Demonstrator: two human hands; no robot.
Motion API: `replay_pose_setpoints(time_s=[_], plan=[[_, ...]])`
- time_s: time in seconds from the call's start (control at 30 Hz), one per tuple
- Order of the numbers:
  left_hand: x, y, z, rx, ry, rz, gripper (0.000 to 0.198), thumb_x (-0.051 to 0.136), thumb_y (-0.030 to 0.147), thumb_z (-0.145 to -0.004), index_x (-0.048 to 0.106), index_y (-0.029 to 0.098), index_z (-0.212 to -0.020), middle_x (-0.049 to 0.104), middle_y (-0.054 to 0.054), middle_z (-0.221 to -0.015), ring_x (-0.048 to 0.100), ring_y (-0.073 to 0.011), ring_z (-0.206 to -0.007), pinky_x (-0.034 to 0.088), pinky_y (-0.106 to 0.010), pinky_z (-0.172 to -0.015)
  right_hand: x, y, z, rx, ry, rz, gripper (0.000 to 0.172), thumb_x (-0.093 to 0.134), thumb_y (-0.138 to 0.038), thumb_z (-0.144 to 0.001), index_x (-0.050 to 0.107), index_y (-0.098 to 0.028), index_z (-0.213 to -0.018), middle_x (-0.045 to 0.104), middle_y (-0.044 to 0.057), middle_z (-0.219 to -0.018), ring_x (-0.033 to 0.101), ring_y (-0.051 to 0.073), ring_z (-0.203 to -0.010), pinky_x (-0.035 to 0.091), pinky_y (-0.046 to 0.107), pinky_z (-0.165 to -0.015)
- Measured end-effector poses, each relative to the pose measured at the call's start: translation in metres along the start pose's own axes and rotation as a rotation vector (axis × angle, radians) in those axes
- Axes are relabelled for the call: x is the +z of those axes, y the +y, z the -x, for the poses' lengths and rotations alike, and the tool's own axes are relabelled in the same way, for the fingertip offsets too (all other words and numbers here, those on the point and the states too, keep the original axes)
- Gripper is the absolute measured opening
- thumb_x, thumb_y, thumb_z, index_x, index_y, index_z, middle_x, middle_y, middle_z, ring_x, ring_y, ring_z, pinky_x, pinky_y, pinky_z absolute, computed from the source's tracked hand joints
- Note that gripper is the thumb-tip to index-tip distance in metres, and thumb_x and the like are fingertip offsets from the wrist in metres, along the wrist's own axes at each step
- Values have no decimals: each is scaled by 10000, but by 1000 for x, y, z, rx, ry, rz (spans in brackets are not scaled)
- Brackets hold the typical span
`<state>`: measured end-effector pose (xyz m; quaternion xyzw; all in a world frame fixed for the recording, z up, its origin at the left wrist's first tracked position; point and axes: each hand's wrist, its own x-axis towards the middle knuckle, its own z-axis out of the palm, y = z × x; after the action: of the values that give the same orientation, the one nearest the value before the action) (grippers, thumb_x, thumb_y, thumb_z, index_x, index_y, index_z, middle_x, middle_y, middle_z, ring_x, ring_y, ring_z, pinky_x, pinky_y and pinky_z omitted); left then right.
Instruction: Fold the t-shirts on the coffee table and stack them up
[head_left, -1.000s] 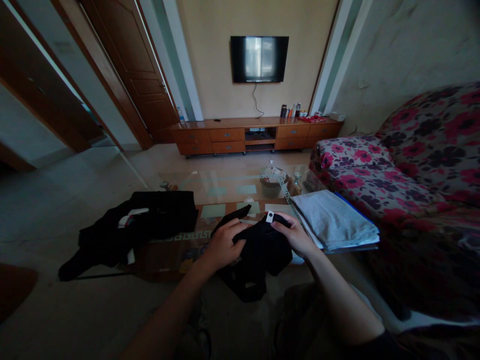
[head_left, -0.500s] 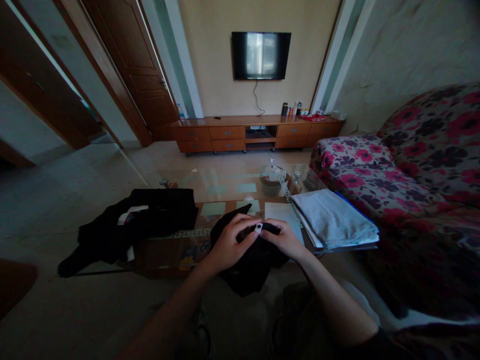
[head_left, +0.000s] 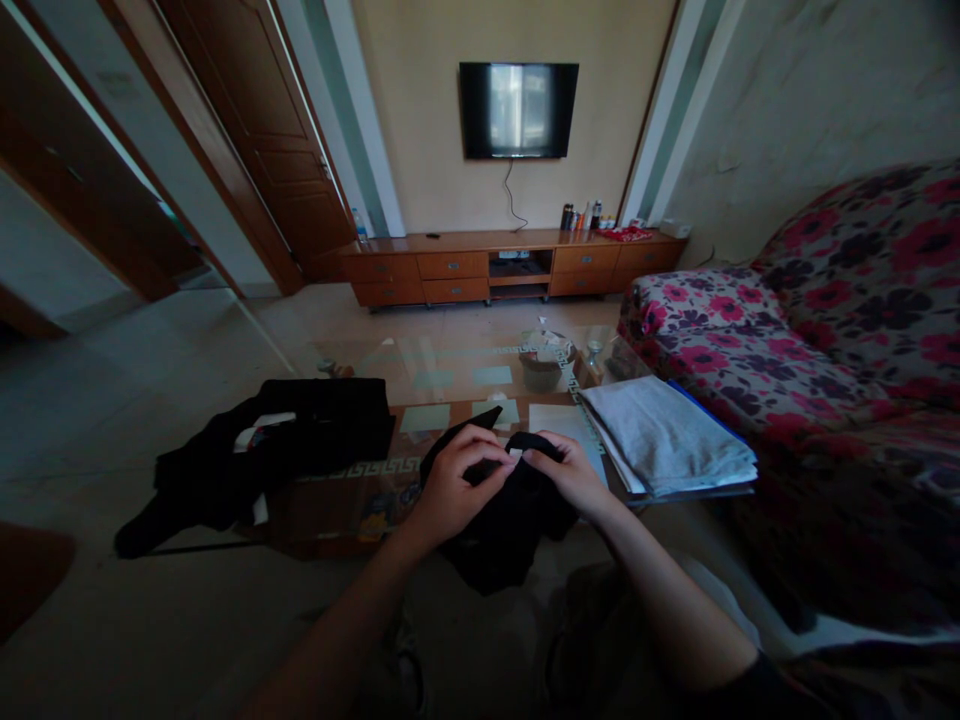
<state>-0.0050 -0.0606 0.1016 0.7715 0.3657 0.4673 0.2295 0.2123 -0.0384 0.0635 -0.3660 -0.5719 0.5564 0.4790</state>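
Observation:
A black garment [head_left: 504, 520] with a small white tag [head_left: 515, 454] hangs over the near edge of the glass coffee table [head_left: 450, 375]. My left hand [head_left: 450, 485] grips its left side, fingers curled over the cloth. My right hand [head_left: 566, 472] pinches the cloth right beside the tag. The two hands almost touch at the tag. A folded grey garment [head_left: 667, 432] lies on a stack just right of my right hand.
A heap of black clothes [head_left: 270, 450] sits on the table's left end. A bowl-like container [head_left: 544, 362] stands farther back. A flowered sofa [head_left: 810, 340] fills the right. A wooden TV cabinet [head_left: 510, 265] and wall TV [head_left: 519, 110] stand across the tiled floor.
My hands have drawn together over the black garment, bunching it tighter; the white tag moved left and is now mostly covered by my fingers.

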Motion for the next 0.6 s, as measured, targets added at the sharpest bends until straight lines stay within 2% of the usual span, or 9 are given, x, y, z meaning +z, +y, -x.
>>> replay_pose_setpoints(time_s=[0.17,0.4,0.6], plan=[[0,-1,2,82,-97,-27,124,703,241,-924,795,275,-1000,650,-58,-1041,643,-187,-1002,546,-357,-888,0,4,0,13,35,-64,208,775,-401,-859,772,-244,-994,745,-5,-932,651,173,-840,481,282,-787],[3,-2,4,105,-114,-45,200,718,203,-904,773,265,-1086,653,-56,-1065,642,-181,-1008,543,-345,-879,1,2,0,30,6,-60,256,781,-429,-856,771,-213,-993,734,0,-909,629,161,-822,471,278,-776],[3,0,2,45,-96,-60,180,706,179,-902,740,260,-1059,658,-43,-1065,650,-178,-1010,533,-349,-905,1,3,1,53,-16,-77,299,789,-461,-856,772,-217,-1028,728,9,-936,624,161,-822,476,277,-760]])
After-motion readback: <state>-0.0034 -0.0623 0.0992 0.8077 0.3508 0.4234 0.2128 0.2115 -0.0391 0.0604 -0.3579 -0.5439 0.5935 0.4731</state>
